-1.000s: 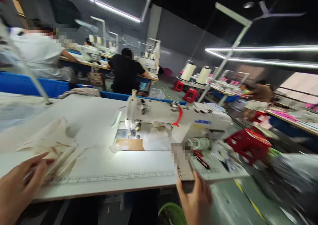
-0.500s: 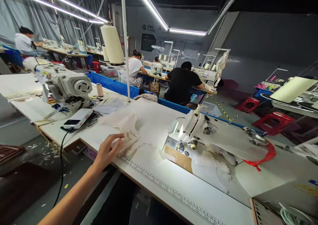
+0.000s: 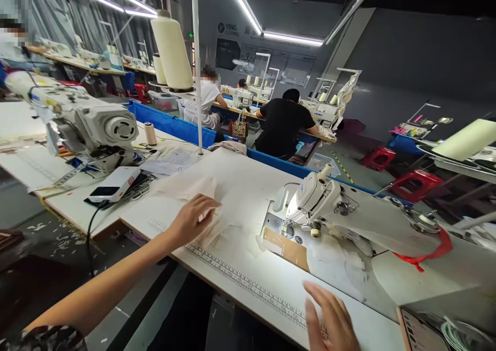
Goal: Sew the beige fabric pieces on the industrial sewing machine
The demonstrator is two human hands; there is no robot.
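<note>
A thin, pale, sheer piece of fabric point(image 3: 174, 187) lies rumpled on the white sewing table point(image 3: 248, 178). Over it is my left hand point(image 3: 194, 217), its fingers stretched out and the thumb apart. Whether the fingertips press on the cloth is hard to see. My right hand point(image 3: 332, 320) is above the table's front edge, beside the printed ruler scale point(image 3: 251, 288), fingers apart and holding nothing. To the right of my left hand stands a white sewing machine point(image 3: 315, 201), its lamp lighting the needle plate and a tan patch on the bed.
On the left are a second sewing machine point(image 3: 98, 128), a white boxy device point(image 3: 114, 184) with a black cable, and a small thread spool point(image 3: 150, 134). A blue fabric trough point(image 3: 170, 121) runs behind the table. Red stools point(image 3: 414, 185) and several seated people are beyond.
My right hand has come into view at the lower right. My left hand has shifted rightward over the fabric, and the view has turned slightly.
</note>
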